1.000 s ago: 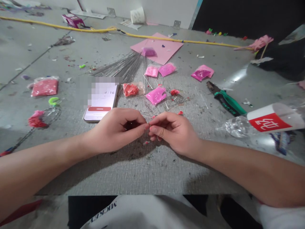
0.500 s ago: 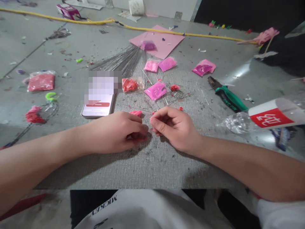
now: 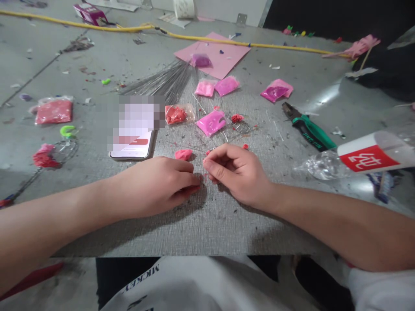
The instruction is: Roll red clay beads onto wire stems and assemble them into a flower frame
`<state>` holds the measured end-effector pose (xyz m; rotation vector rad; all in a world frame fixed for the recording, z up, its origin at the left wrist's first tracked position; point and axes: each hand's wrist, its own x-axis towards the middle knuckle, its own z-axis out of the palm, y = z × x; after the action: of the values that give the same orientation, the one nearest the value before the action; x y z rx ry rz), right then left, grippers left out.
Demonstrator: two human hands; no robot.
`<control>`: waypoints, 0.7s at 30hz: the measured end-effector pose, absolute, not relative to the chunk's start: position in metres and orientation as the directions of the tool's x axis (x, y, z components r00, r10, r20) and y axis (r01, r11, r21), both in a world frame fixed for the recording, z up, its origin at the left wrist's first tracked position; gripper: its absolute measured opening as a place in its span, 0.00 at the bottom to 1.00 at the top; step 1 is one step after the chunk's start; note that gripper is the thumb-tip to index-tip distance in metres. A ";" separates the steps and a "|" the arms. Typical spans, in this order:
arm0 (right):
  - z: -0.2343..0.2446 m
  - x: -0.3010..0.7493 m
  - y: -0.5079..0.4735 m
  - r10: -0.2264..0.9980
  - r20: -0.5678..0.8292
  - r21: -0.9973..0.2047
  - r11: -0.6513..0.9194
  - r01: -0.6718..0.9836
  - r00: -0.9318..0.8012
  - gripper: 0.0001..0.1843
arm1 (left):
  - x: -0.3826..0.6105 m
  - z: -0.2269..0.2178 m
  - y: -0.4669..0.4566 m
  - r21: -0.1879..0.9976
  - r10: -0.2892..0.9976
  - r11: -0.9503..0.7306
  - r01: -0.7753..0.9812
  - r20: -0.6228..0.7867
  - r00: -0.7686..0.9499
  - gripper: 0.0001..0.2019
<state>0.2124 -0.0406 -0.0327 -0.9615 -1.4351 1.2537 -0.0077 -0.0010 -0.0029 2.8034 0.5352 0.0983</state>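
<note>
My left hand (image 3: 171, 181) rests low over the table with its fingers curled down. A trace of red shows at its fingertips, too little to name. Facing it, my right hand (image 3: 235, 172) has thumb and forefinger pinched together; whatever is between them is hidden or too small to make out. Just beyond the left knuckles lies a lump of pink clay (image 3: 183, 154). Past the right hand are a bag of bright pink clay (image 3: 211, 122) and a thin wire frame (image 3: 241, 126) with a red clay piece (image 3: 237, 118) on it.
A phone (image 3: 131, 147) and an opened bag of red clay (image 3: 175, 114) lie beyond my left hand. Green-handled pliers (image 3: 311, 129) and a plastic bottle (image 3: 372, 154) lie to the right. Grey wires (image 3: 162, 82) fan out near a pink sheet (image 3: 227, 60). A yellow cable (image 3: 275, 48) crosses behind.
My left hand has drawn slightly toward me, uncovering more of the pink clay lump. The right hand keeps its pinch almost unmoved. The whole view has shifted a little.
</note>
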 end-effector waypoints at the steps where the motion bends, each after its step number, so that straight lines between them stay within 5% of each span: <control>1: -0.033 0.213 -0.041 0.960 0.166 -0.986 0.162 -0.035 -0.226 0.11 | -0.008 -0.002 -0.002 0.286 0.372 -0.890 0.356 0.004 0.928 0.11; 10: -0.034 0.212 -0.041 0.964 0.159 -0.987 0.156 -0.031 -0.211 0.13 | -0.005 -0.008 -0.002 0.352 0.393 -0.864 0.359 0.026 0.919 0.10; 21: -0.034 0.217 -0.045 0.950 0.239 -0.971 0.227 -0.081 -0.200 0.10 | -0.004 0.013 0.009 0.647 0.610 -0.731 0.218 0.475 0.634 0.03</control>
<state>0.2171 -0.0448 -0.0342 -0.8840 -1.4194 1.2053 -0.0042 0.0092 0.0128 2.3107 0.6462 0.9493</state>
